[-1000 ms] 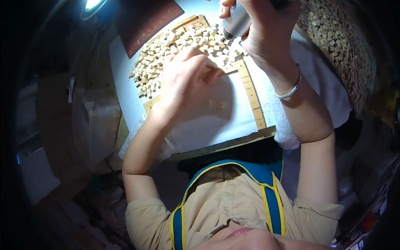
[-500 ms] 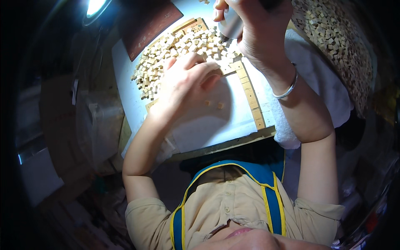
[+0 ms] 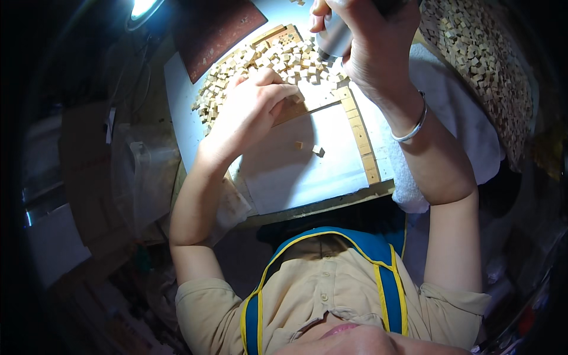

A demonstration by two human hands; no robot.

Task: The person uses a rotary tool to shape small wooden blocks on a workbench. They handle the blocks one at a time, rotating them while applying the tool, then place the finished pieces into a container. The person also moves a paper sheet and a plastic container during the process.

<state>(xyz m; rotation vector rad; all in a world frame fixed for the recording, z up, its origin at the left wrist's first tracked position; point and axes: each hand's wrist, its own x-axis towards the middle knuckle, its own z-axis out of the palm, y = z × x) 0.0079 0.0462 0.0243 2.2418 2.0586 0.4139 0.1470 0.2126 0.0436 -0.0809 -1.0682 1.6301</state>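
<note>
A pile of small wooden cubes (image 3: 293, 59) lies on a white sheet (image 3: 340, 171) covering the counter (image 3: 316, 208), behind an L-shaped wooden frame (image 3: 360, 136). Two loose cubes (image 3: 318, 150) rest within the frame, apart from each other. The left hand (image 3: 254, 106) is positioned over the near edge of the pile, fingers bent; whether they are clamped on a cube cannot be determined. The right hand (image 3: 373, 44) is raised to the right of the pile, fingers clamped around a gray cylindrical object (image 3: 333, 40). A white towel (image 3: 458, 121) lies right of the frame, beside a larger mass of cubes (image 3: 482, 71). A reddish-brown board (image 3: 219, 35) is located behind the pile, near a lit lamp (image 3: 144, 8).
</note>
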